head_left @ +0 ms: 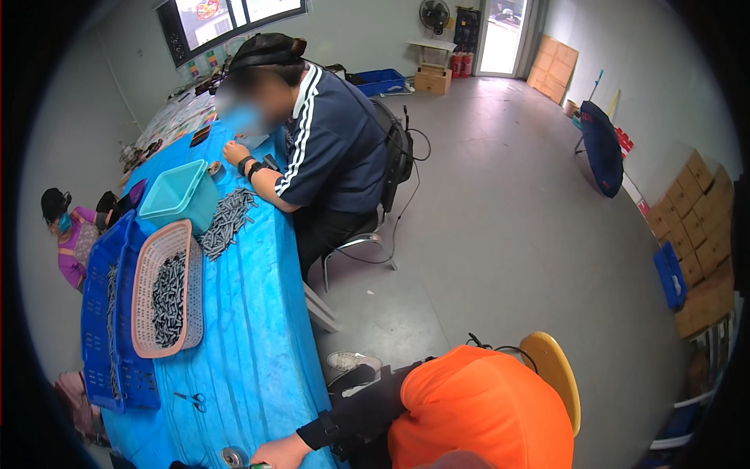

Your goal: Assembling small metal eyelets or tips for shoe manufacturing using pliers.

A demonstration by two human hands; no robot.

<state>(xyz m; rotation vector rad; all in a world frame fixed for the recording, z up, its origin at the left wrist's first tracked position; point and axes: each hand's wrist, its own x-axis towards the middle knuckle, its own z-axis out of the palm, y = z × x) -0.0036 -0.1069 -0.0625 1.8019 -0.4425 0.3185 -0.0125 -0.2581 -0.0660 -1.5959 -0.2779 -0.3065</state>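
Observation:
My right arm, in an orange top and a black sleeve, reaches left over the table edge. At the lower border my right hand (283,452) is closed around something small, green and dark, mostly cut off by the frame. Close beside its fingertips sits a small round silver-grey roll (233,457). My left hand is outside the picture. Farther up the table lie blue-handled scissors (192,401). Beyond them, a pink perforated basket (142,309) contains many short dark grey rods. A heap of similar grey rods (226,224) rests on the blue cloth (254,313).
A blue crate (98,344) stands along the far side, and a turquoise tub (181,190) behind the basket. A co-worker in navy (344,141) sits bent over the table's far end. Another person (72,242) is across it. Cartons (691,215) and an umbrella (600,148) line the right wall.

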